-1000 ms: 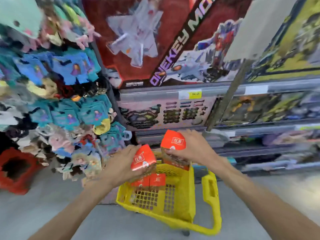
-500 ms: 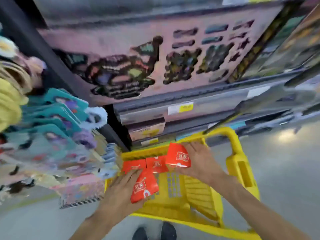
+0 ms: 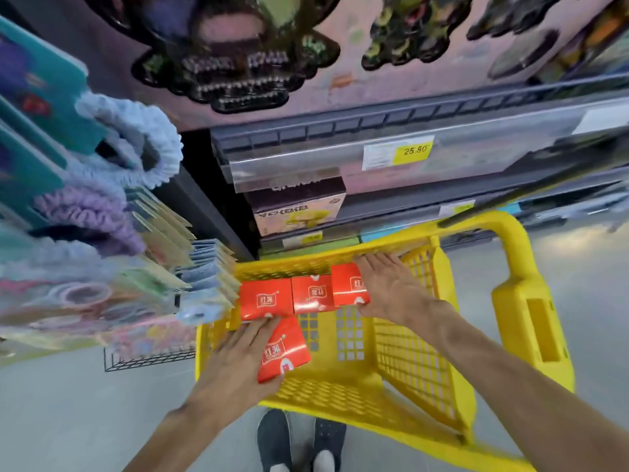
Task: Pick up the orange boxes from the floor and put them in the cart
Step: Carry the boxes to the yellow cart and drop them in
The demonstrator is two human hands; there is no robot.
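- Yellow plastic cart stands on the grey floor against a shelf, its handle on the right.
- Four orange boxes sit inside it — three in a row along the far wall, touching side to side: the left box, the middle box and the right box.
- The fourth box lies nearer, tilted, just below the left one.
- The left hand grips the fourth box, fingers along its left edge and thumb under its near corner.
- The right hand is closed on the right box, fingers reaching over to the far wall, thumb at the box's near corner.
- Dark shoes show below the cart's near rim.
- A yellow price tag hangs on the shelf edge; packaged goods hang at the left — blurred.
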